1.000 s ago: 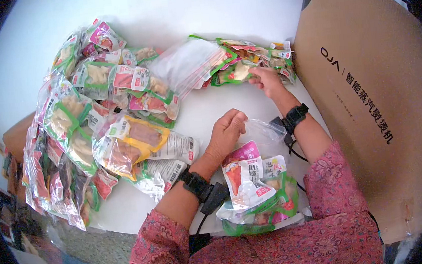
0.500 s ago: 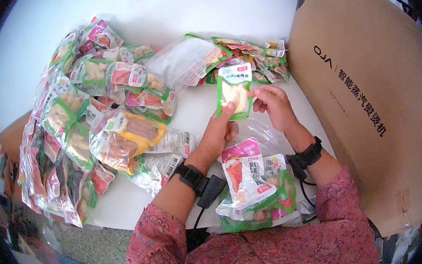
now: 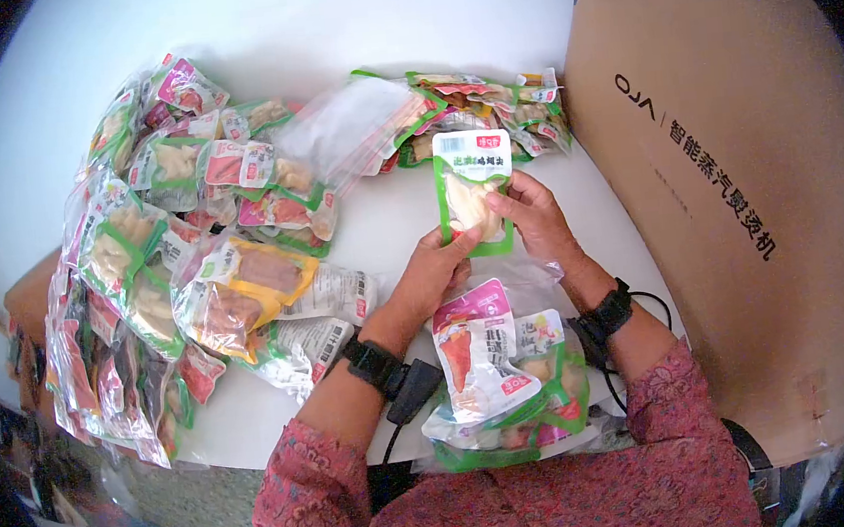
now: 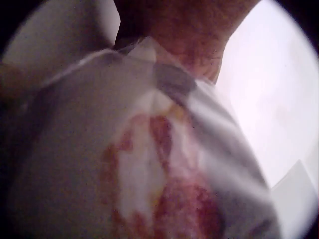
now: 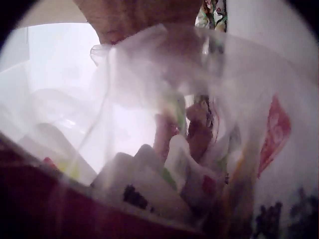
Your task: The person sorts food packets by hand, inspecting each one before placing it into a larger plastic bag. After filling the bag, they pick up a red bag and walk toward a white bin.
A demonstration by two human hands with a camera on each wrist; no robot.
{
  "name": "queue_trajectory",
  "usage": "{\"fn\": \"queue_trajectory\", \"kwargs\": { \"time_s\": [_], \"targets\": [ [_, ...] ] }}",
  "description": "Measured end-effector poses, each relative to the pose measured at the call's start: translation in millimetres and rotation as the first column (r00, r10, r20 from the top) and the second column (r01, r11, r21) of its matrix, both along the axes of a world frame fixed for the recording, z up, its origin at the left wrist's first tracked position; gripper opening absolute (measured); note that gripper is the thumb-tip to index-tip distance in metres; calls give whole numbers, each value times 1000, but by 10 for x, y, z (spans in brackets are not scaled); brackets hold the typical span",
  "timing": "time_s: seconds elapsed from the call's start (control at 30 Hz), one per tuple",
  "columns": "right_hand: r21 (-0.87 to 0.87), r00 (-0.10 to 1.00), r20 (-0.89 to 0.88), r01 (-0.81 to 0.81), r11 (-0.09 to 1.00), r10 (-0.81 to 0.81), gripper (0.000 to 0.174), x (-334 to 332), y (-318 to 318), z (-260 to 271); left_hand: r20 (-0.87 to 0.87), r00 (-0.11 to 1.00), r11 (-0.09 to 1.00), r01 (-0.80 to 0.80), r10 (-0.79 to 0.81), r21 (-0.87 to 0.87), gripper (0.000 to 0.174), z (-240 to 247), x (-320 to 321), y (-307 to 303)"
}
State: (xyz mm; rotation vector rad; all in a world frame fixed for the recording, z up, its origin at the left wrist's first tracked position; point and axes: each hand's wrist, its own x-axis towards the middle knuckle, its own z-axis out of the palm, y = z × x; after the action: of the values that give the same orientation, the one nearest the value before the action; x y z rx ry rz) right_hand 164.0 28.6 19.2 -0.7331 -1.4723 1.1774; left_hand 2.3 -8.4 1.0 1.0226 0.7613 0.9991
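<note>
A flat snack packet (image 3: 471,171) with a green border and a see-through window, pale pieces inside, is held upright over the table in the head view. My left hand (image 3: 431,275) pinches its lower left corner, thumb across the front. On its right edge my right hand (image 3: 541,221) grips with thumb and fingers. Just below, close to my body, lies a clear plastic bag (image 3: 541,271) with several packets (image 3: 485,353) in it, a pink and white one on top. Blurred packaging (image 4: 144,169) and clear film (image 5: 134,84) fill the wrist views, partly hiding the hands.
Filled clear bags of packets (image 3: 140,248) are heaped at the left. At the back lie flat, unfilled plastic bags (image 3: 345,125) beside a row of loose packets (image 3: 519,104). A tall cardboard box (image 3: 727,197) stands along the right side of the white table (image 3: 390,15).
My right hand has brought the green-edged packet from the row at the back to my left hand. Both hands now hold it, and my left hand has left the clear bag's rim.
</note>
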Motion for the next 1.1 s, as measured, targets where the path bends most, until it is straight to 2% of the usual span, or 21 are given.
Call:
{"fn": "queue_trajectory", "kwargs": {
  "time_s": [0.07,0.2,0.27,0.33,0.4,0.67,0.8,0.9,1.1],
  "targets": [
    [5,1000,-6,31,1000,-31,22,-9,-41,24,-108,994,1000,-9,10,15,27,-7,6,8],
    [16,997,-12,80,997,-79,21,33,-33,-19,-29,1000,1000,8,-7,9,26,6,21,-6],
    [12,996,-40,80,997,-80,20,20,-56,-27,-157,988,999,18,-12,37,24,33,7,-30],
    [4,995,-66,77,997,-76,19,12,-75,-27,-143,990,999,17,-10,51,23,-11,11,-19],
    [47,996,-21,91,995,-90,18,14,-79,-34,-129,992,998,14,-6,64,22,-36,8,-13],
    [39,999,-29,28,999,-27,17,18,-18,-152,-209,977,995,-28,48,98,18,3,24,-57],
    [23,995,-94,34,999,-32,20,-14,-10,-221,-167,986,999,-11,19,46,18,14,-3,-56],
    [43,998,-28,53,998,-52,21,12,26,-269,-141,990,997,-5,17,83,21,-25,-7,-34],
    [10,997,-69,38,999,-37,23,-7,-26,-218,-115,993,998,2,6,65,22,-9,-11,-38]
  ]
}}
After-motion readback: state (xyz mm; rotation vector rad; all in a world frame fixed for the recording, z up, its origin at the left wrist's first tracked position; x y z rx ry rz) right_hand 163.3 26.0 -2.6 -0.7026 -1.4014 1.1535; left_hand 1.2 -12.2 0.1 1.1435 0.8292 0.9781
